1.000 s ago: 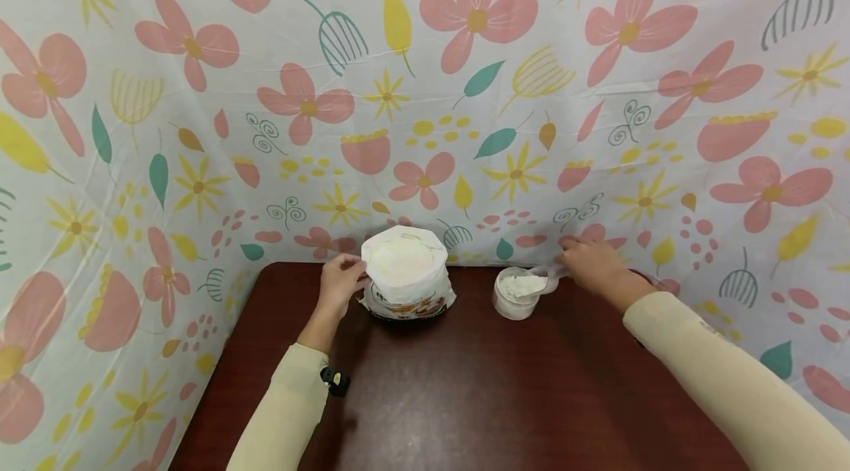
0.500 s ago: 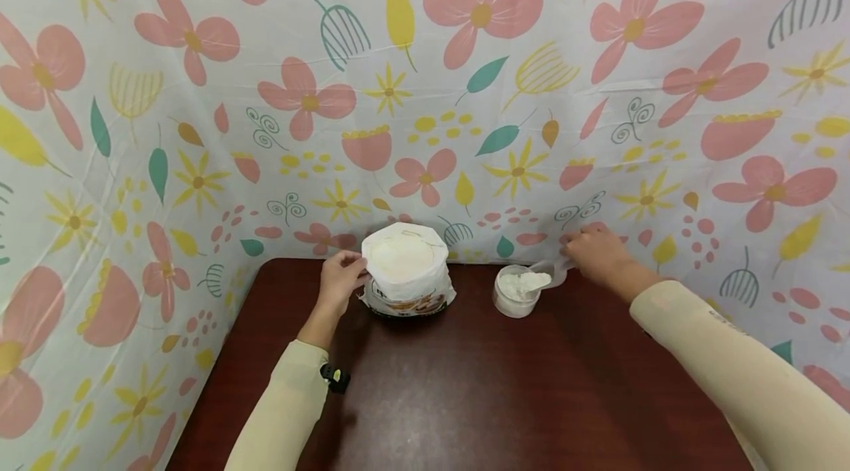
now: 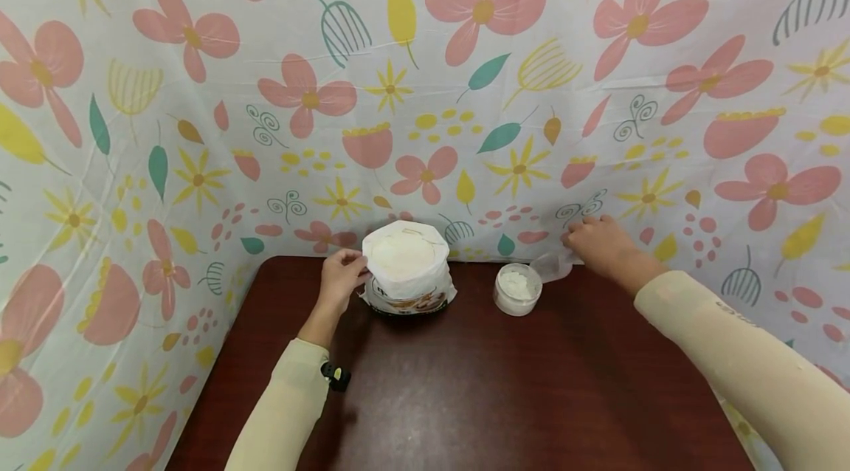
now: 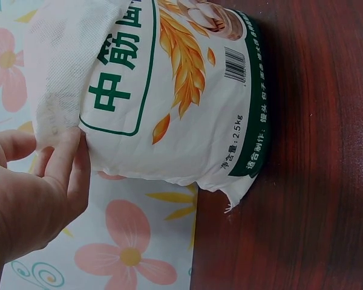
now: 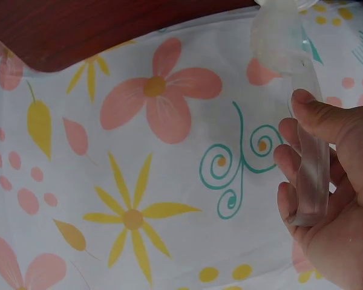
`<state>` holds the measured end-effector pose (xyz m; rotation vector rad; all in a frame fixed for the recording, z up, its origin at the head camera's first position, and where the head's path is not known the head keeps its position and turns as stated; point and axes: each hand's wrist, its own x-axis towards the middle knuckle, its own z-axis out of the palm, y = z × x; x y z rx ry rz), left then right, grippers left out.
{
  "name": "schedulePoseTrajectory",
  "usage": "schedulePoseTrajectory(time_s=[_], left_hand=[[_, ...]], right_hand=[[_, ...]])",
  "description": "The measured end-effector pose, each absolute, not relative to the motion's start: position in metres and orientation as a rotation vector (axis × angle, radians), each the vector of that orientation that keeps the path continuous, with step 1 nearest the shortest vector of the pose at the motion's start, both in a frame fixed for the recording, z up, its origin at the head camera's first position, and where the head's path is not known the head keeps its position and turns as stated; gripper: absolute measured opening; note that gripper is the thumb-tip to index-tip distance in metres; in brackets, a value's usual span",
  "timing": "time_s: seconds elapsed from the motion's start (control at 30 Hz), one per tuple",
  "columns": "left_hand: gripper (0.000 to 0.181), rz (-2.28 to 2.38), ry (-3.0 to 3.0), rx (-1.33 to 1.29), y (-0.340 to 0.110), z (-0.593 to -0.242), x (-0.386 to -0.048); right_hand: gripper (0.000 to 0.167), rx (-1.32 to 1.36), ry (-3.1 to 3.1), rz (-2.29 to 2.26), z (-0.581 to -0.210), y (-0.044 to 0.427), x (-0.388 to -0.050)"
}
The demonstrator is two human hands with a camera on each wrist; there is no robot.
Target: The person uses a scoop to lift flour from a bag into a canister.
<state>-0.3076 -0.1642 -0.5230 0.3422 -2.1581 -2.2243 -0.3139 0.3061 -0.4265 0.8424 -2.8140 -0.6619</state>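
Note:
A white flour bag (image 3: pixel 406 264) with its top folded outward stands at the table's back; green print and wheat show on the bag (image 4: pixel 169 96) in the left wrist view. My left hand (image 3: pixel 340 283) pinches the bag's folded rim between thumb and fingers. To the right stands a round clear tub (image 3: pixel 516 290) with white powder inside. My right hand (image 3: pixel 607 253) grips the handle of a translucent scoop (image 3: pixel 553 266), whose bowl is beside the tub's rim. In the right wrist view the fingers curl round the scoop's handle (image 5: pixel 313 175).
The dark red wooden table (image 3: pixel 451 397) ends at a flower-printed cloth (image 3: pixel 425 124) hanging close behind the bag and tub. A dark band (image 3: pixel 336 376) sits on the left sleeve.
The scoop's bowl has tipped and moved off the tub's rim to the right; the white powder in it no longer shows. My left hand keeps its hold on the bag.

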Motion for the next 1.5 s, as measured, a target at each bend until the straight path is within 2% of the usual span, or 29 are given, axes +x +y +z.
schedulePoseTrajectory(time_s=[0.3, 0.6, 0.9, 1.1, 1.5], left_hand=[[0.022, -2.224, -2.162, 0.345, -0.165, -0.521, -0.306], [0.022, -2.235, -2.168, 0.356, -0.164, -0.522, -0.307], [0.024, -2.233, -2.172, 0.358, -0.164, -0.522, -0.308], [0.023, -2.229, -2.169, 0.351, -0.165, -0.523, -0.309], [0.025, -2.250, -2.178, 0.358, -0.165, -0.521, -0.308]], right_hand=[[0.015, 0.845, -2.833, -0.658, -0.423, 0.304, -0.311], [0.021, 0.784, -2.865, -0.419, -0.429, 0.319, -0.301], [0.036, 0.824, -2.623, -0.177, -0.457, 0.346, -0.287], [0.036, 0.842, -2.505, 0.035, -0.478, 0.359, -0.280], [0.039, 0.556, -2.564, 0.269, -0.531, 0.368, -0.249]])
